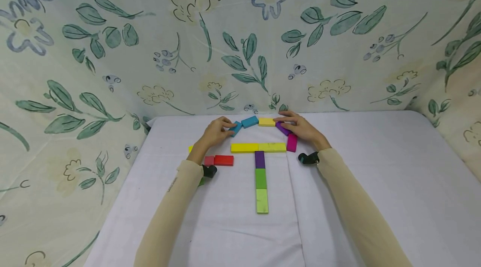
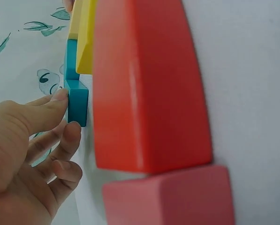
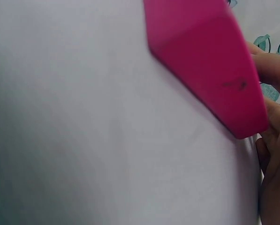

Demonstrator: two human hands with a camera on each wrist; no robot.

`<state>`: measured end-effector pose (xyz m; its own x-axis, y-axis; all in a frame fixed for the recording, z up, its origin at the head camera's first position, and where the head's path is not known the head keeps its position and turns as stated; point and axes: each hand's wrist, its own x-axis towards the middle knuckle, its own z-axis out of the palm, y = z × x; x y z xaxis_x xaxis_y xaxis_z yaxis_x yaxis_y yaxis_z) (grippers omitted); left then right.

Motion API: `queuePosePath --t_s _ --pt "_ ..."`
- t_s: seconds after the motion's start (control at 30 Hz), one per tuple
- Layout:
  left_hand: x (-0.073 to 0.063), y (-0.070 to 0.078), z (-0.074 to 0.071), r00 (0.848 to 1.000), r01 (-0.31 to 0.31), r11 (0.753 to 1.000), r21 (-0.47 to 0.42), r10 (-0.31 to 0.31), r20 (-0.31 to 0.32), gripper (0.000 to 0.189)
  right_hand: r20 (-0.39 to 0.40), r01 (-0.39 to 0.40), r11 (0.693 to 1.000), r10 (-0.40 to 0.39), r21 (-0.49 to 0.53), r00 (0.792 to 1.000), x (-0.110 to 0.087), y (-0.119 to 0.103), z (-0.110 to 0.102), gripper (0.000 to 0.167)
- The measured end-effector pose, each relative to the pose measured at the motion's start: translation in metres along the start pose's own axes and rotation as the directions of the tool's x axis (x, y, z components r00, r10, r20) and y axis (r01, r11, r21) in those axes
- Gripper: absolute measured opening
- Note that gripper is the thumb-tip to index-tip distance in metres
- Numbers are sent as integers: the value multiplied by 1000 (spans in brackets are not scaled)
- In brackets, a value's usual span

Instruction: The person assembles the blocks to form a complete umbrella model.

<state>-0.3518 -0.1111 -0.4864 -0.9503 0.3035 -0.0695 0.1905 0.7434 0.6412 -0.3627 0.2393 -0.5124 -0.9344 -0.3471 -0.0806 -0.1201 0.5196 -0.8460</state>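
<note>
Thumb and fingers of my left hand (image 1: 218,131) pinch the end of a blue block (image 1: 235,128) on the white cloth; the left wrist view shows thumb and fingertip against that block (image 2: 78,108). A second blue block (image 1: 249,122) lies right beside it, followed by a yellow block (image 1: 267,122). My right hand (image 1: 302,128) has its fingers stretched out over a purple block (image 1: 282,128), touching it close to the yellow one. Below the purple block sits a magenta block (image 1: 291,143), large in the right wrist view (image 3: 215,70), where the hand is mostly cut off.
Two long yellow blocks (image 1: 244,148) form a bar, with a column of purple, green (image 1: 261,178) and light green (image 1: 262,201) blocks beneath. A red block (image 1: 224,160) and a pink block (image 1: 209,160) lie near the left forearm, which partly hides yellow and green pieces. Behind hangs a flowered cloth (image 1: 210,79).
</note>
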Motion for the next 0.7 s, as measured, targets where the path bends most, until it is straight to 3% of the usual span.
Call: queuePosePath --t_s 0.3,0.5,0.7 --pt "2 -1 2 1000 19 1000 -18 -19 -8 38 -4 -13 1000 13 -1 1000 -1 -3 1 35" --pt "1 -1 0 1000 21 1000 -17 -21 -5 39 15 -26 1000 25 18 1000 -12 -27 0 37" --pt "-7 -1 -8 999 -40 998 -54 38 -35 39 19 -27 1000 28 -7 999 -23 -43 -1 38"
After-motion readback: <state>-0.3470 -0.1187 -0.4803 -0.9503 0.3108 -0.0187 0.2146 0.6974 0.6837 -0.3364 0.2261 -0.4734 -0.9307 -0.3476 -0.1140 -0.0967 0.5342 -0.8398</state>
